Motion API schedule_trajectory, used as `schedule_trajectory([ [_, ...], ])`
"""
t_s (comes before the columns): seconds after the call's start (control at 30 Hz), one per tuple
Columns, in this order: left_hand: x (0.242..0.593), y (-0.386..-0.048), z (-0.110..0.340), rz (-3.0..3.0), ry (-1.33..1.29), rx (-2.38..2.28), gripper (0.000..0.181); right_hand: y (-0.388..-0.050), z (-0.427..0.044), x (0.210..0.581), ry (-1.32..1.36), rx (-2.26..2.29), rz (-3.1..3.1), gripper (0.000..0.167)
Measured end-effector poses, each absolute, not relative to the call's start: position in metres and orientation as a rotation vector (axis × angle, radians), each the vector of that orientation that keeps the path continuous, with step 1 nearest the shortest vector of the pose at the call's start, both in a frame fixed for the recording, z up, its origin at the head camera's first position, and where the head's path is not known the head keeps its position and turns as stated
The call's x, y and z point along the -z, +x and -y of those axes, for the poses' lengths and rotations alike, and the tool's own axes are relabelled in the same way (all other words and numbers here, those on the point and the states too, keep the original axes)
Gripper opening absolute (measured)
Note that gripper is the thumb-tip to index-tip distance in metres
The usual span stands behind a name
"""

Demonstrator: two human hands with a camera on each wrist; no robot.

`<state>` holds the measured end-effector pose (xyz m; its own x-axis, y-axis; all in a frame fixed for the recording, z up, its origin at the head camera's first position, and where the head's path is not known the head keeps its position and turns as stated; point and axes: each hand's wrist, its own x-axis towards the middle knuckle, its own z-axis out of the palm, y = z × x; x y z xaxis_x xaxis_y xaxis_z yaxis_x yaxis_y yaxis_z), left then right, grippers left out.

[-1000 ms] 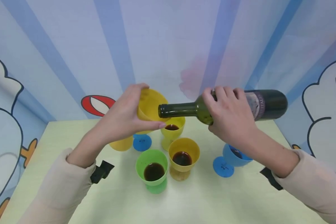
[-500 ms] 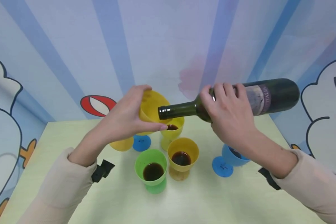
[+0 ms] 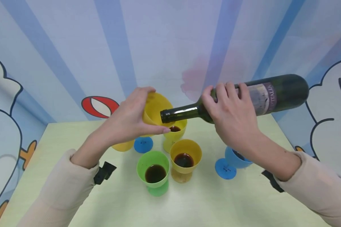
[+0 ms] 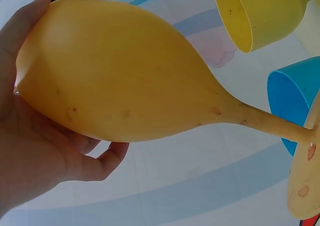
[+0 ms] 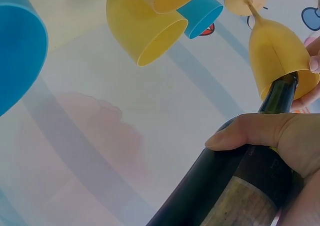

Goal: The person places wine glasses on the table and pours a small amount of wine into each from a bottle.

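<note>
My left hand (image 3: 128, 116) holds a yellow goblet (image 3: 156, 105) by its bowl, lifted off the table and leaning toward the bottle. In the left wrist view, the goblet's bowl (image 4: 120, 70) and stem lie nearly sideways across the picture. My right hand (image 3: 234, 113) grips a dark green wine bottle (image 3: 290, 91), tilted with its base up and its neck pointing left. The bottle's mouth is just inside the goblet's rim, as the right wrist view also shows at the bottle neck (image 5: 278, 98). No liquid is visible inside the held goblet.
Several goblets with dark liquid stand on the pale table (image 3: 108, 205): a green goblet (image 3: 158, 189), an amber goblet (image 3: 184, 168), a yellow goblet (image 3: 173, 137) and a blue goblet (image 3: 226, 169). Another blue goblet's base (image 3: 143, 145) shows beneath the left hand. A printed backdrop (image 3: 170, 47) rises behind.
The bottle's base has risen and swung right, so the bottle slopes more steeply down to its mouth. The left hand and goblet have shifted slightly right.
</note>
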<state>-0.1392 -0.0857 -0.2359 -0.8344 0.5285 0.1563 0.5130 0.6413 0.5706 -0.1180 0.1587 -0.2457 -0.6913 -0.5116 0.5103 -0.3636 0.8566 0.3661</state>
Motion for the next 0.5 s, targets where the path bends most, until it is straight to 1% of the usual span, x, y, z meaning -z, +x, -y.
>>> schedule_trajectory([
  [0.13, 0.2366, -0.1394, 0.0856, -2.830, 0.905, -0.960, 0.090, -0.1179, -0.1588, 0.2463, 0.642, 0.331, 2.376, 0.049],
  [0.5, 0.2374, -0.1397, 0.0859, -2.844, 0.928, -0.937, 0.090, -0.1175, -0.1591, 0.2465, 0.649, 0.328, 2.382, 0.048],
])
